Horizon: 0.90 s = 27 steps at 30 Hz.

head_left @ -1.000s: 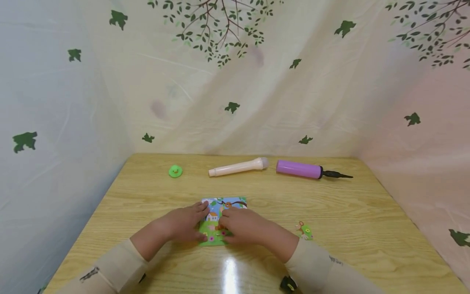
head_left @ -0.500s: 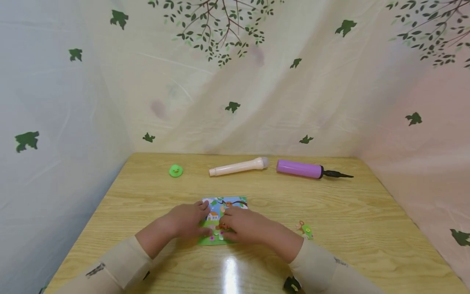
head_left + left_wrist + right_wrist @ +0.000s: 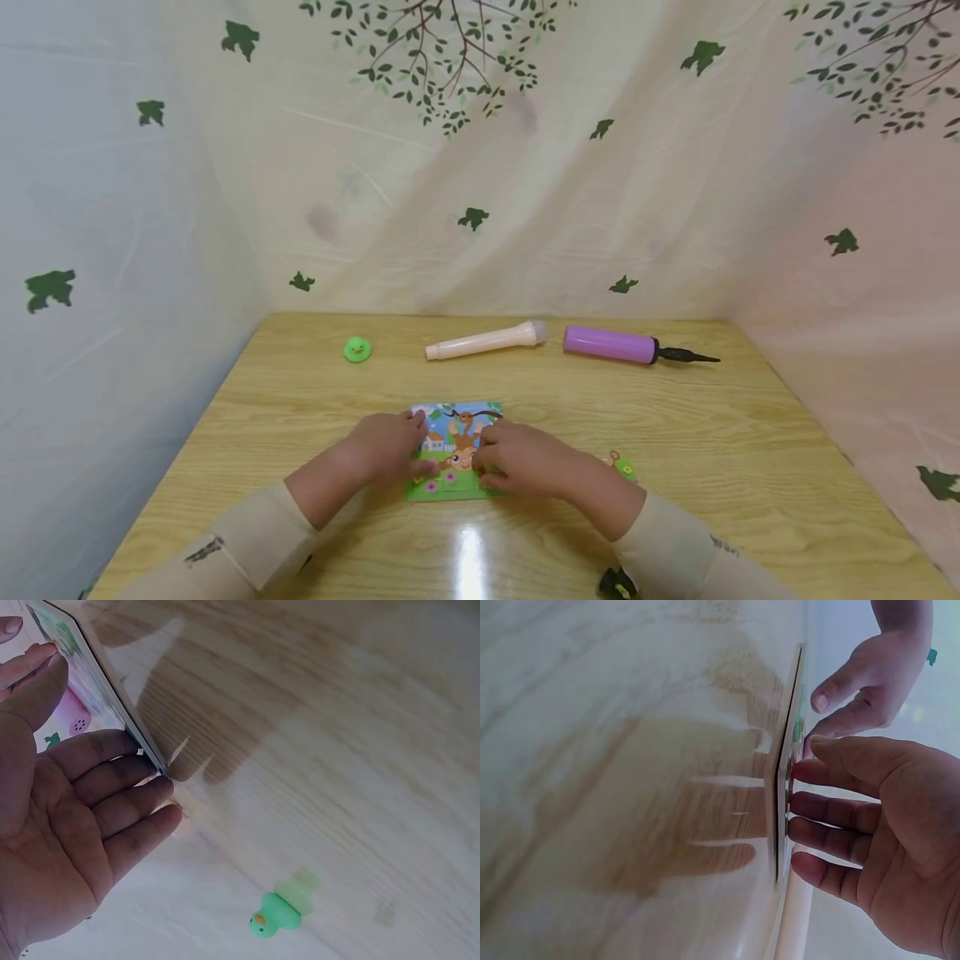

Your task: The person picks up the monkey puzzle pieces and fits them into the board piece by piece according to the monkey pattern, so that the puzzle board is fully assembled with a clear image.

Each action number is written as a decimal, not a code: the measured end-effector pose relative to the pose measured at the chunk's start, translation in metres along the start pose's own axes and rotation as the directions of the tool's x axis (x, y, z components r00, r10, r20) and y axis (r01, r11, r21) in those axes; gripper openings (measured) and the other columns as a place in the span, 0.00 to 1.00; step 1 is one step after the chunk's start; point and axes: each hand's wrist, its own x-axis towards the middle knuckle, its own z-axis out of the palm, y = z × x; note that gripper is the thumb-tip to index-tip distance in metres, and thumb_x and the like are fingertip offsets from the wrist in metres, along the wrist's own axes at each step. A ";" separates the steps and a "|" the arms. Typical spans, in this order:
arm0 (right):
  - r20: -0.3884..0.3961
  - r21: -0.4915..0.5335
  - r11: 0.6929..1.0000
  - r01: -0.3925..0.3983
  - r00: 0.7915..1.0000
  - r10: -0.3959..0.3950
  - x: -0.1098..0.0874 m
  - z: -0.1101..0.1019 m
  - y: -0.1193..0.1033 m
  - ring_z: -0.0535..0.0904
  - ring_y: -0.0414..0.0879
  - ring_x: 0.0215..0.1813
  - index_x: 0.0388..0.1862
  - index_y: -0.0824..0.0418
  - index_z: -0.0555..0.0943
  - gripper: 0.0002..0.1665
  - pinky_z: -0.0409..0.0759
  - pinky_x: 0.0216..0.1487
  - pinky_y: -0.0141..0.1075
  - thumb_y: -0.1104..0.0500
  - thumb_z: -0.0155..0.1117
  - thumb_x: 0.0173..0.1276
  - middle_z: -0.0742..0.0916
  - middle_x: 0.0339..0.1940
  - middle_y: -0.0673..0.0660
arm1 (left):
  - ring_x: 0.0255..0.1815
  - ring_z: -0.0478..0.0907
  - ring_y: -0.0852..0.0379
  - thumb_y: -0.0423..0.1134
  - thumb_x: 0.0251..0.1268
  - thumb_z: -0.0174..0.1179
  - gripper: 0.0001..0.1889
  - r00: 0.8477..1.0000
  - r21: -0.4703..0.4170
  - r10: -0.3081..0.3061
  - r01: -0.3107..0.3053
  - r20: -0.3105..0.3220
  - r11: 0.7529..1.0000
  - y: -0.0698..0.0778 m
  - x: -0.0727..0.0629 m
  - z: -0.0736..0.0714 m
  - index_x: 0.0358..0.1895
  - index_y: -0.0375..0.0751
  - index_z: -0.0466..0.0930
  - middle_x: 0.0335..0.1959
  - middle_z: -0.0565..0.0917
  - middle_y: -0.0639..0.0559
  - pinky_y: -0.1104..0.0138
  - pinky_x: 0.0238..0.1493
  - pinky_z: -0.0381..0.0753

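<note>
A flat picture puzzle board (image 3: 453,493) lies on the table, showing a brown monkey hanging from a branch above grass and flowers. My left hand (image 3: 386,450) rests along its left side, fingers extended over the edge; in the left wrist view, the fingertips of that hand (image 3: 82,802) meet the board's edge. Over the board's right half is my right hand (image 3: 528,458), covering part of the picture. Seen from the right wrist, the right hand's (image 3: 900,817) fingers reach out straight and touch the board's face. Beyond my right wrist lies a loose green piece (image 3: 626,468) with a yellow flower.
Along the back of the wooden table (image 3: 315,400) lie a green duck toy (image 3: 357,349), a pale pink microphone-shaped stick (image 3: 483,342) and a purple hand pump (image 3: 609,344) with a black nozzle. A dark object (image 3: 617,583) shows beside my right sleeve. Fabric walls surround the table.
My right hand has slid rightward across the board, uncovering the monkey's face and body. The right forearm now overlaps part of the loose piece. My left hand has stayed almost in place.
</note>
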 end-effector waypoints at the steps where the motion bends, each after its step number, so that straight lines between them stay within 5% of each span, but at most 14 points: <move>1: 0.002 0.000 1.000 -0.004 1.000 0.004 0.000 0.000 0.000 0.74 0.39 0.45 0.46 0.48 0.85 0.11 0.78 0.51 0.31 0.47 0.62 0.71 0.82 0.44 0.46 | 0.73 0.65 0.43 0.67 0.66 0.52 0.41 1.000 -0.004 -0.003 0.003 -0.001 1.000 0.001 0.000 0.000 0.70 0.38 0.68 0.73 0.67 0.42 0.50 0.67 0.73; 15: -0.006 -0.132 0.991 0.014 1.000 -0.015 0.003 0.005 -0.003 0.77 0.40 0.45 0.46 0.48 0.84 0.11 0.80 0.46 0.30 0.48 0.62 0.71 0.83 0.44 0.47 | 0.72 0.67 0.43 0.67 0.63 0.56 0.41 1.000 0.007 -0.021 0.021 0.001 1.000 0.005 -0.002 -0.003 0.69 0.37 0.70 0.72 0.69 0.42 0.51 0.65 0.76; 22: -0.031 0.013 1.000 -0.027 0.999 0.027 -0.009 0.001 0.006 0.76 0.40 0.46 0.50 0.51 0.84 0.13 0.79 0.50 0.32 0.50 0.62 0.71 0.82 0.44 0.47 | 0.70 0.69 0.42 0.70 0.61 0.55 0.43 1.000 0.006 -0.010 0.010 -0.007 1.000 0.004 0.000 -0.003 0.68 0.38 0.71 0.71 0.70 0.41 0.51 0.62 0.78; 27: -0.055 0.094 0.983 -0.157 0.985 0.163 -0.032 -0.008 0.024 0.78 0.45 0.51 0.57 0.57 0.80 0.18 0.80 0.55 0.40 0.52 0.62 0.71 0.82 0.48 0.51 | 0.70 0.69 0.43 0.72 0.60 0.54 0.44 1.000 0.001 0.000 0.000 0.003 1.000 0.002 0.000 -0.003 0.68 0.39 0.72 0.71 0.70 0.42 0.51 0.63 0.77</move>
